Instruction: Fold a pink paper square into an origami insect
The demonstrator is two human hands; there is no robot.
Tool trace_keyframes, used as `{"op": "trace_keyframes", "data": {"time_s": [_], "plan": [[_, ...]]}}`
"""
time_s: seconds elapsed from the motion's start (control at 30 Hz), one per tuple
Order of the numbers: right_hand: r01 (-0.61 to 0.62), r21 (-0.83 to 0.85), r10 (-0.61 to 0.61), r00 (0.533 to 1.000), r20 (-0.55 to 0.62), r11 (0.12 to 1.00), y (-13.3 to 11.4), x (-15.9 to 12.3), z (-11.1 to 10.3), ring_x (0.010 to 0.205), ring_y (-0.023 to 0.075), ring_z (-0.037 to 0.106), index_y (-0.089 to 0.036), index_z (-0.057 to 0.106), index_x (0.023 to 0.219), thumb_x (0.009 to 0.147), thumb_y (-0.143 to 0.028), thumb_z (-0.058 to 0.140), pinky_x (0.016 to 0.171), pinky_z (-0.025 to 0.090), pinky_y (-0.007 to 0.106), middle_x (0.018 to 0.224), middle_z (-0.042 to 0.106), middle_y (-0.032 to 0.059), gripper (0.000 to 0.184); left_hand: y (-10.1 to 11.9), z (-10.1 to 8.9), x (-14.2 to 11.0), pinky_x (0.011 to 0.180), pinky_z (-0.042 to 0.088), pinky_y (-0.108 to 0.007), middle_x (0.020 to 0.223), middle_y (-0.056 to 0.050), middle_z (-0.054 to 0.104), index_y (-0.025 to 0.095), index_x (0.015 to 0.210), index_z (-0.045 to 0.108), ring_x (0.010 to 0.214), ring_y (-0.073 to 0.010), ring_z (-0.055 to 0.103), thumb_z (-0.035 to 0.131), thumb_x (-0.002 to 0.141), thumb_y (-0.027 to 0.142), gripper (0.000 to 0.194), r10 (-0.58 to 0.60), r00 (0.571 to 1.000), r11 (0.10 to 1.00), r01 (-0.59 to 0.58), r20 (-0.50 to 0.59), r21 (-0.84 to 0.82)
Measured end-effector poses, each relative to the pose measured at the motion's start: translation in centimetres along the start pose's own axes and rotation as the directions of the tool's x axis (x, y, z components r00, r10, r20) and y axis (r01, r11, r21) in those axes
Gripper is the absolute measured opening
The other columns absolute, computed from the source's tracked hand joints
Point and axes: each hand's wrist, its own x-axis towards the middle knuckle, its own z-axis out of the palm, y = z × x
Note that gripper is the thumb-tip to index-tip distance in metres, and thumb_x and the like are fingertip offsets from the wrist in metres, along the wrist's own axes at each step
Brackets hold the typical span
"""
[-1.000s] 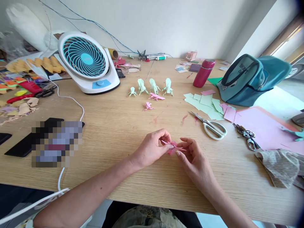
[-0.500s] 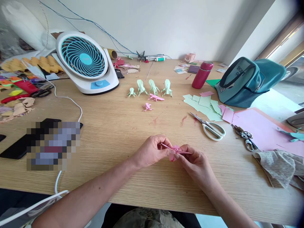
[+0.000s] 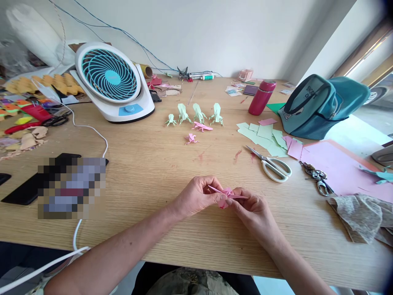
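Observation:
A small piece of folded pink paper with pointed flaps is held just above the table's near side. My left hand pinches it from the left between thumb and fingers. From the right, my right hand grips it the same way, thumb tip close to the other thumb. Parts of the paper are covered by the fingers. Beyond the hands sit two finished-looking pink origami figures, a small one and a longer one. Several pale green origami figures stand in a row behind them.
Scissors lie right of the hands, near green paper pieces and keys. A pink sheet, a teal bag and a red bottle are farther right. A fan and white cable are at left.
My right hand has closed in from loosely open fingers to a pinch on the folded paper. The left hand keeps its hold; both barely move over the last half second.

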Motion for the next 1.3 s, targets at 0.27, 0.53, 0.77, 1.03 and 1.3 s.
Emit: {"op": "trace_keyframes", "data": {"time_s": [0.27,0.53,0.77,1.03,1.3], "plan": [[-0.036,-0.031,0.035,0.999,-0.024,0.999,-0.02,0.04,0.40,0.074,0.0194,0.063,-0.020,0.066,0.078,0.080,-0.048,0.075,0.075,0.049,0.031,0.078,0.071,0.0044,0.030,-0.16,0.34,-0.19,0.063,0.049,-0.024,0.067,-0.002,0.067,0.012,0.081,0.063,0.064,-0.0132,0.064,0.084,0.070,0.045,0.040,-0.057,0.998,0.996,0.059,-0.034,0.062],[-0.067,-0.080,0.066,0.998,-0.005,0.995,-0.44,-0.07,0.47,0.072,0.0173,0.060,-0.019,0.065,0.077,0.083,-0.045,0.073,0.071,0.046,0.029,0.074,0.070,0.0032,0.028,-0.47,0.03,-0.14,0.067,0.054,-0.027,0.065,-0.003,0.070,0.012,0.072,0.064,0.064,-0.0153,0.068,0.084,0.072,0.039,0.034,-0.047,0.999,0.998,0.047,-0.016,-0.037],[-0.025,-0.051,0.025,1.000,-0.007,0.998,-0.31,0.00,0.59,0.072,0.0151,0.060,-0.019,0.063,0.078,0.087,-0.043,0.070,0.069,0.046,0.027,0.074,0.068,0.0029,0.027,-0.10,-0.01,-0.10,0.067,0.047,-0.024,0.062,-0.002,0.067,0.011,0.074,0.069,0.062,-0.0113,0.061,0.084,0.071,0.042,0.035,-0.122,0.992,0.987,0.121,-0.003,-0.103],[0.091,0.066,-0.086,0.994,-0.066,0.994,-0.25,0.08,0.59,0.074,0.0140,0.056,-0.022,0.061,0.093,0.088,-0.037,0.070,0.069,0.048,0.026,0.084,0.060,0.0015,0.019,0.01,-0.22,-0.09,0.049,0.028,-0.020,0.059,0.001,0.057,0.011,0.067,0.069,0.054,-0.0067,0.043,0.085,0.065,0.050,0.043,-0.204,0.979,0.974,0.200,-0.024,-0.107],[0.104,0.046,-0.100,0.992,-0.079,0.994,-0.08,0.08,0.43,0.076,0.0156,0.056,-0.023,0.063,0.093,0.089,-0.037,0.068,0.070,0.048,0.028,0.083,0.061,0.0020,0.016,-0.01,-0.15,-0.02,0.046,0.025,-0.020,0.059,0.001,0.055,0.011,0.067,0.068,0.052,-0.0060,0.039,0.085,0.063,0.053,0.045,-0.226,0.974,0.973,0.225,-0.023,-0.046]]}}
